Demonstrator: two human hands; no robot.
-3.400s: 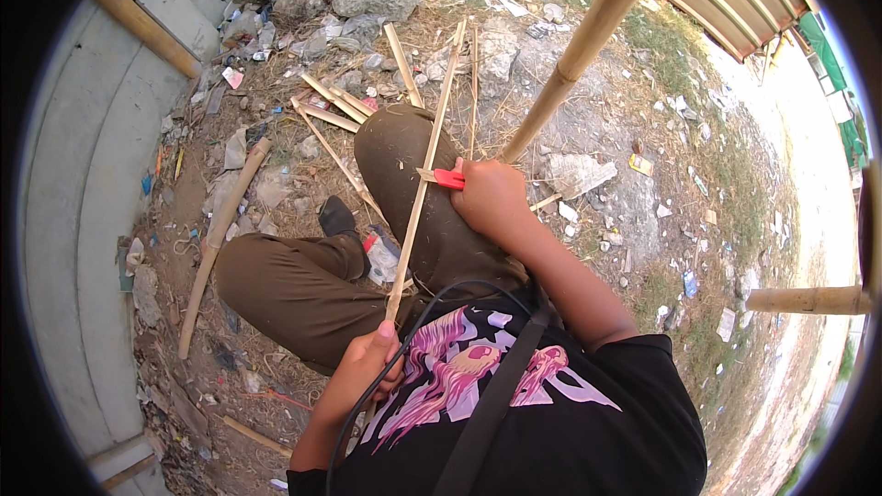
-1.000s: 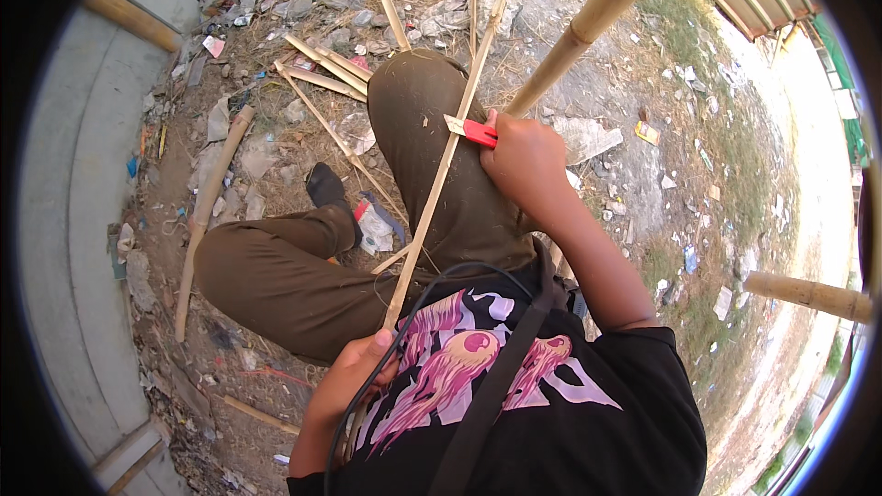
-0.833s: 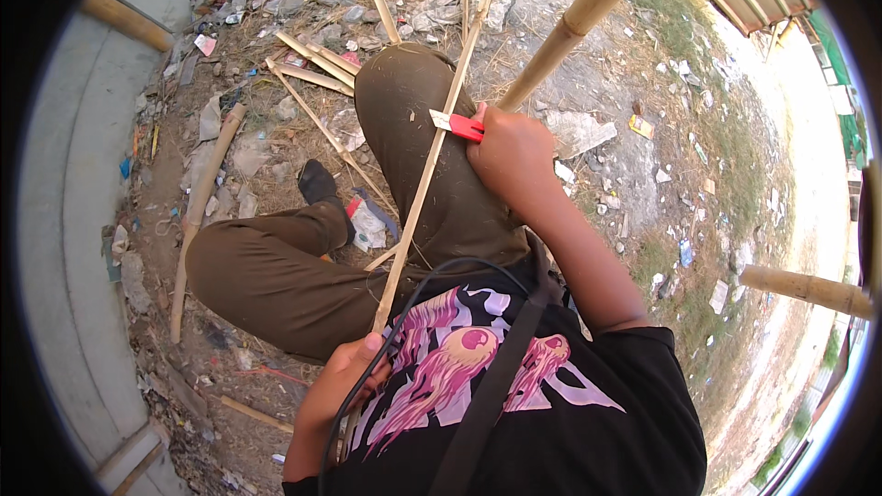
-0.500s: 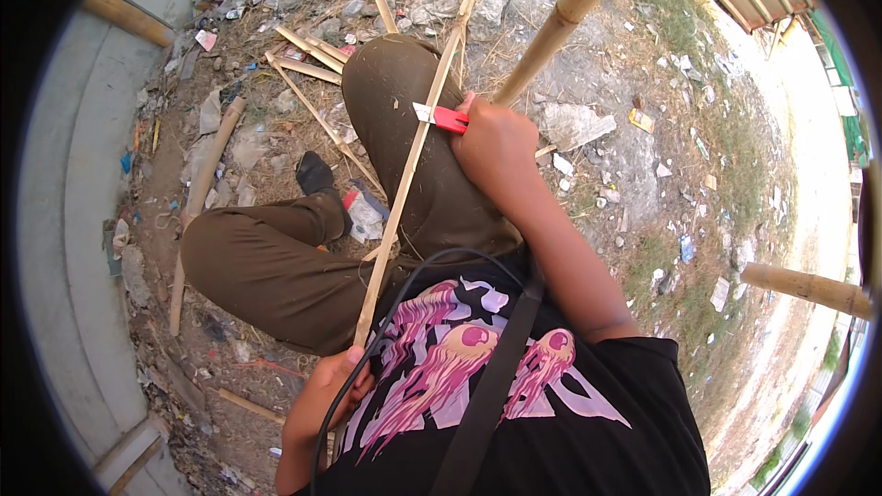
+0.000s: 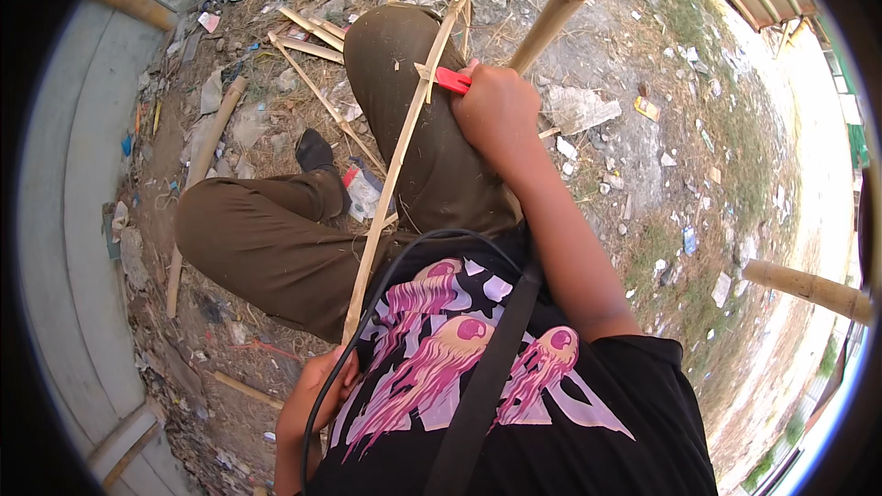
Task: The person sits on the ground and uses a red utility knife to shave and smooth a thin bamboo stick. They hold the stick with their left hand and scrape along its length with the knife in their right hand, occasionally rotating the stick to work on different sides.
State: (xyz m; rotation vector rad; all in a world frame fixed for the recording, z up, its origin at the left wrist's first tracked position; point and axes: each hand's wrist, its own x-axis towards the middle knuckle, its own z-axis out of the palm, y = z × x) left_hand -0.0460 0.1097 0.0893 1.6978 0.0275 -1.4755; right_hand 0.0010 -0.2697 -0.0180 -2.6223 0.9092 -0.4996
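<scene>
A long, pale bamboo strip (image 5: pixel 398 165) slants across my lap and bent knee, its far end reaching past the knee. At its near end, beside my waist, the fingers of my left hand (image 5: pixel 317 386) are closed round it. My right hand (image 5: pixel 499 115) is wrapped round a red cutter knife (image 5: pixel 453 81), above the raised thigh. The knife's blade lies against the strip near the knee. A thin curl of bamboo hangs from the strip at the blade. Part of the left fingers is hidden by the shirt and a black cable (image 5: pixel 354 349).
More split bamboo pieces (image 5: pixel 312 46) lie on littered ground beyond my knee. An upright bamboo pole (image 5: pixel 570 0) stands close to my right hand, and another pole (image 5: pixel 808 289) juts in from the right. A round bamboo length (image 5: pixel 216 129) lies left, near a grey wall (image 5: pixel 87 184).
My left hand has shifted slightly left and down with the strip's near end. The knife stays near the knee; a curled shaving now shows beside the blade, which is less visible.
</scene>
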